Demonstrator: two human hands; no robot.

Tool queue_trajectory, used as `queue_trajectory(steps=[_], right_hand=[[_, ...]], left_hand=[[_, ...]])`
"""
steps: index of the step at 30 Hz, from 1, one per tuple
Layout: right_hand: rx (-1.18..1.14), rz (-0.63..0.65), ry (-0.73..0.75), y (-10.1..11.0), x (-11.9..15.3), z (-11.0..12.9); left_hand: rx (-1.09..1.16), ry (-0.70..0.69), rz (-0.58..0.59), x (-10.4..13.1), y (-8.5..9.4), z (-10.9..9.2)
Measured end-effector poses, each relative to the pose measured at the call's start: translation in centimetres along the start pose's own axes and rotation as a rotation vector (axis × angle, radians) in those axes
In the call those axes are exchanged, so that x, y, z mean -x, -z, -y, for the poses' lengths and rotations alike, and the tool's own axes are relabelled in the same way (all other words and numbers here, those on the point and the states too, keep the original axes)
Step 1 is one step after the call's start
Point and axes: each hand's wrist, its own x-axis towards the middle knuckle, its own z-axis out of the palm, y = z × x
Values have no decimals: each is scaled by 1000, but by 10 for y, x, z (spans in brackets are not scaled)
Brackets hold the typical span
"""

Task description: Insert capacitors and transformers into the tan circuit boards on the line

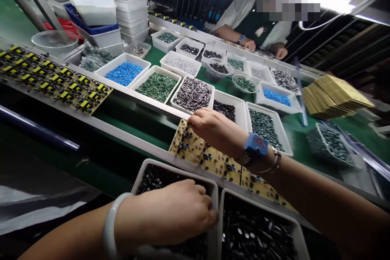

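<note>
My left hand [179, 211], with a pale bangle at the wrist, is curled over a white bin [215, 195] of dark cylindrical parts; its fingertips are low and what they pinch is too hidden to name. My right hand [210, 124], wearing a blue watch, is closed above the upper left part of a tan circuit board [195, 150] set with small components. Anything between those fingers is hidden. Beside the first bin stands a second bin [300, 231] of larger black cylinders.
Trays of small parts, including blue ones [124, 73] and green ones [157, 86], line the far side of the rail [134, 136]. Finished-looking boards [51, 79] lie left, stacked boards [335, 95] right. Another person's hands [250, 44] rest across the bench.
</note>
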Motion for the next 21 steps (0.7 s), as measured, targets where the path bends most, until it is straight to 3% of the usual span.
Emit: queue_trajectory(steps=[9,13,17,19,21], right_hand=[[-10,90,-12,6,-4,9],[-132,-5,-29,10,5,6],[-220,-163,-152,24,49,1],[-284,-106,-229,29,85,4],[-383,114,-255,29,122,16]], left_hand=[[-26,2,-47,-5,-7,1],[6,-35,-32,-3,-8,1],[75,31,-56,-2,-3,1],[135,77,-120,1,3,5],[273,137,-245,3,11,12]])
